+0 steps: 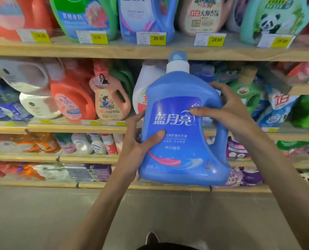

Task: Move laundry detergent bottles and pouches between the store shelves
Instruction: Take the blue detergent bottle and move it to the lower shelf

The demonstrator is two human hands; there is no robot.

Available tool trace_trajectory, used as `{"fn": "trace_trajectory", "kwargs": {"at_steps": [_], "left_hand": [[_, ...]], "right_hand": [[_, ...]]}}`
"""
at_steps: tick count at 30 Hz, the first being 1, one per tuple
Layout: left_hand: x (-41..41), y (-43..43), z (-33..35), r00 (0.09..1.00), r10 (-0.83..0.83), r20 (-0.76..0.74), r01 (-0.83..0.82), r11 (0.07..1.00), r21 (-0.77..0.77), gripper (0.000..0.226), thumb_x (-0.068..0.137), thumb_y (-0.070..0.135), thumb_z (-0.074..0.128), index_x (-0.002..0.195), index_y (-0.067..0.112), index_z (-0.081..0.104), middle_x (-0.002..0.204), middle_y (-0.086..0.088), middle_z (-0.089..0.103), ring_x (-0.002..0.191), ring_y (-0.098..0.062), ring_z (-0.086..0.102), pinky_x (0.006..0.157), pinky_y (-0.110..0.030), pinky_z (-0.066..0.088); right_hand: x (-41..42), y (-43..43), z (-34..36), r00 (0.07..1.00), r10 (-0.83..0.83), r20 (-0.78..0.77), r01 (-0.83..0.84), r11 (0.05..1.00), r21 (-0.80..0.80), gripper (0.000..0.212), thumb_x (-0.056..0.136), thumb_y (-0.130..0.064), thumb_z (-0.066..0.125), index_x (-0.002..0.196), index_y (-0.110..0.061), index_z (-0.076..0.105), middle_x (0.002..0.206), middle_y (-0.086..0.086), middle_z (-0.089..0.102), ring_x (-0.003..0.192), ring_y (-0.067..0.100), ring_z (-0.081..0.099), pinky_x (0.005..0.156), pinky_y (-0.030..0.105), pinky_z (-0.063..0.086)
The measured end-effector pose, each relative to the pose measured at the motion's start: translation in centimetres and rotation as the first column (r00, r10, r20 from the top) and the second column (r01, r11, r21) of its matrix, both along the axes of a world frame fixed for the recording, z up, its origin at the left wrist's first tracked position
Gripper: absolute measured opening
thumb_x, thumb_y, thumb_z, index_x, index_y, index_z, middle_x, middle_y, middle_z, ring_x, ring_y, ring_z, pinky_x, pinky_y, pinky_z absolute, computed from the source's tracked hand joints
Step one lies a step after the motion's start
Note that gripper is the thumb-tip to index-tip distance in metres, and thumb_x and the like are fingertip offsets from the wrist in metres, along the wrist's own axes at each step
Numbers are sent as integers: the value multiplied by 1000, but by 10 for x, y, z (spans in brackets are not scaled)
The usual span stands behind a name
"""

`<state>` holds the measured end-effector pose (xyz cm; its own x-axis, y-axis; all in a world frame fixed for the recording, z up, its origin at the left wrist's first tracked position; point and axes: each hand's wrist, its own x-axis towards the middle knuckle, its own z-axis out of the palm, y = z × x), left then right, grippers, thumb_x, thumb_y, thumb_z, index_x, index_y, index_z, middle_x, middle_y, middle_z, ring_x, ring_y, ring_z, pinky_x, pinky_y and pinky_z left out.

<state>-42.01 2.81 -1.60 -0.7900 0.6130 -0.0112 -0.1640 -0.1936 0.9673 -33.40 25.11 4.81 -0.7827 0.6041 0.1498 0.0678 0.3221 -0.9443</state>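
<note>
At your far left a red bottle [7, 17] and a green bottle [85, 17] stand on the top shelf [114, 51], with yellow price tags [98, 37] clipped along its front edge. One shelf down, an orange bottle [72, 100] stands just beside a peach bottle [110, 100], and a white bottle [146, 82] sits behind them to the right.

Your left hand [137, 147] grasps the lower left side of the blue detergent bottle [179, 134]: the thumb presses on the front label and the fingers wrap round the bottle's left edge. You hold the bottle in the air in front of the middle shelves, touching none of them, upright with a slight lean, label facing you. Its blue cap [178, 57] overlaps the front edge of the top shelf in this view.

Your right hand [229, 112] grips the bottle's upper right shoulder above the handle [220, 138], thumb on the label, fingers curled over the top corner.

Further right, purple pouches [238, 148] lie on a lower shelf behind the bottle, and a teal bottle with a panda [276, 20] stands on the top shelf
</note>
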Motion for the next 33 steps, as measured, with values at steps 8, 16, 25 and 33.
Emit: {"fn": "trace_trajectory", "kwargs": {"at_steps": [8, 16, 25, 33], "left_hand": [[34, -41, -23, 1000, -28, 7, 29, 999, -36, 60, 77, 37, 80, 131, 36, 55, 125, -9, 67, 116, -34, 66, 93, -56, 56], [98, -88, -43, 986, -128, 103, 136, 988, -75, 62, 78, 26, 83, 132, 32, 53, 115, -7, 73, 101, -30, 74, 81, -46, 61], [135, -127, -74, 968, -174, 183, 204, 966, -160, 74, 61, 37, 88, 127, 38, 56, 122, -13, 69, 105, -30, 73, 82, -47, 61], [141, -134, -94, 951, -212, 224, 250, 956, -154, 68, 67, 26, 85, 128, 35, 57, 121, -13, 70, 100, -26, 74, 70, -32, 60]], "right_hand": [[49, -38, -15, 997, 41, 68, -37, 998, -51, 79, 66, -23, 91, 133, -28, 50, 107, -6, 68, 73, -2, 70, 53, 13, 50], [124, -84, -45, 989, -4, 146, 17, 996, -91, 79, 61, -29, 94, 129, -31, 52, 117, -7, 68, 91, 3, 70, 65, 18, 52], [182, -126, -74, 973, 5, 231, 27, 991, -135, 82, 68, -24, 90, 137, -24, 45, 110, -5, 68, 67, 0, 69, 56, 16, 52], [198, -139, -88, 963, -21, 268, 57, 990, -127, 82, 65, -27, 92, 133, -27, 45, 114, -11, 65, 91, -3, 69, 74, 21, 53]]}}
